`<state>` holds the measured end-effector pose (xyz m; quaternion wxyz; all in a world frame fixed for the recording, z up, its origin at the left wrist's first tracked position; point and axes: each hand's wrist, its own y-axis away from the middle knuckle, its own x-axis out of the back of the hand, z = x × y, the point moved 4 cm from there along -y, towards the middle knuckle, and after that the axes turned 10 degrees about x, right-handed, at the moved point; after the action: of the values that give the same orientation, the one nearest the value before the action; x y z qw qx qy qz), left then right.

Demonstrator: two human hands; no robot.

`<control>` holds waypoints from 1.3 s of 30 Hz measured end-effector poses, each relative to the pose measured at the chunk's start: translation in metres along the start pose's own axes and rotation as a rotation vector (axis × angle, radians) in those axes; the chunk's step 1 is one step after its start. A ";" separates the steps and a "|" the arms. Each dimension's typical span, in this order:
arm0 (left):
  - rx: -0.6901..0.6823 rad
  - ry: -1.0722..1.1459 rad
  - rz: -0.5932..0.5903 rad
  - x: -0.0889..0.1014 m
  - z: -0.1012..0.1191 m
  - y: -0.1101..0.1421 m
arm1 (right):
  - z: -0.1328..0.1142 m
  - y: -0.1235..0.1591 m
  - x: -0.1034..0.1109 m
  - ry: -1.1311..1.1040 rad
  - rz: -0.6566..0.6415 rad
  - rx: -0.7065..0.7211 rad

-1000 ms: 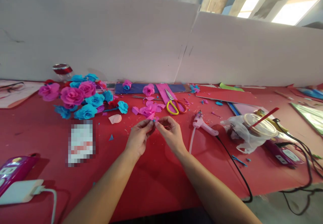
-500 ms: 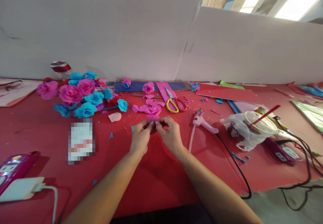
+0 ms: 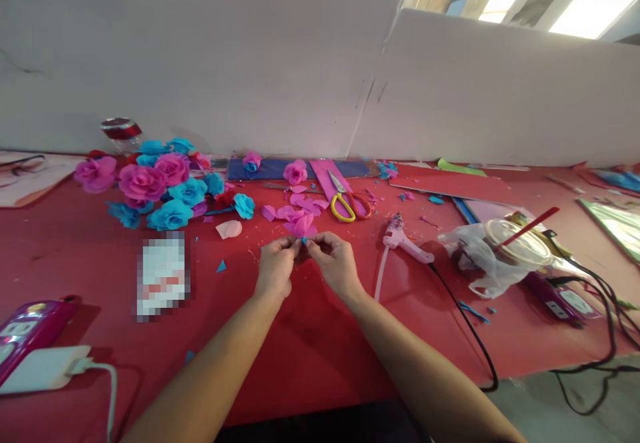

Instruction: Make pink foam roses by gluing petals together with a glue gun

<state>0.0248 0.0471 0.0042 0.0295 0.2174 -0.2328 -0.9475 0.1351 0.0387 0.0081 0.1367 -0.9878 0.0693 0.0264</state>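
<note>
Between my fingertips, a pink paper flower with a small blue piece at its base is held just above the red table. My left hand pinches the base from the left, and my right hand pinches it from the right. Loose pink paper petals lie right behind the flower. Scissors with yellow and red handles rest beyond my right hand on a pink paper strip. To the right of that hand stands a pink hot glue gun with its glue stick showing.
A bunch of pink, blue and red paper flowers is at the left, near a lidded jar. On the right are a cup in a plastic bag, a power strip and black cables. A white partition closes off the back.
The flower has tilted more upright between my fingers, and the blue piece at its base shows more. My hands have barely shifted; the view has moved slightly.
</note>
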 end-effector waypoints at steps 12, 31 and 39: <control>0.176 0.075 -0.064 0.005 -0.009 -0.007 | -0.003 -0.007 0.026 0.260 -0.020 -0.005; -0.262 -1.094 0.075 0.010 -0.011 -0.019 | -0.017 -0.012 0.173 1.586 -0.071 -0.062; -0.236 -1.285 0.142 0.007 -0.007 -0.013 | -0.046 0.046 0.149 1.053 -0.022 -0.029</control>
<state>0.0222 0.0547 -0.0105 -0.0294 -0.4125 -0.1124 -0.9035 0.2774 -0.0369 0.0294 0.0697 -0.8698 0.1180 -0.4740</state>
